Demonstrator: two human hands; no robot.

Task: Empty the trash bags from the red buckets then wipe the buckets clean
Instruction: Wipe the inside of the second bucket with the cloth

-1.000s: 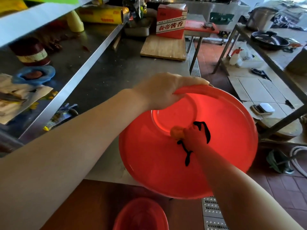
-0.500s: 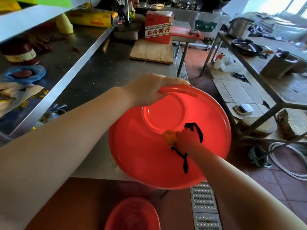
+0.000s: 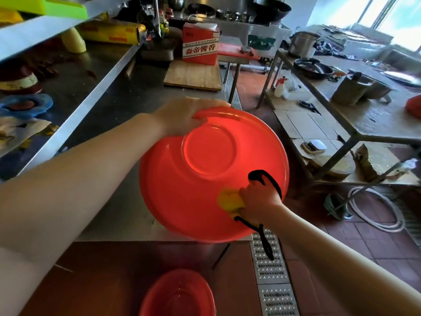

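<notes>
A red bucket (image 3: 182, 190) is tipped so its round inside faces me, resting at the near edge of the steel counter (image 3: 127, 92). My left hand (image 3: 182, 117) grips its upper rim. My right hand (image 3: 259, 199) is inside the bucket at the lower right wall, closed on a yellow cloth (image 3: 230, 199) pressed against the plastic. A black strap (image 3: 264, 233) loops around that hand and dangles below it. A second red bucket (image 3: 177, 295) stands upright on the floor below, at the bottom edge of the view.
A wooden board (image 3: 193, 76) and a red carton (image 3: 200, 44) sit further back on the counter. A metal floor drain grate (image 3: 271, 277) runs along the tiled floor. A steel-framed table (image 3: 355, 133) with pots stands to the right, a white hose (image 3: 376, 215) beneath it.
My right hand with the yellow cloth has slid from the middle of the bucket's inside down toward its lower right wall. My left hand keeps its hold on the rim.
</notes>
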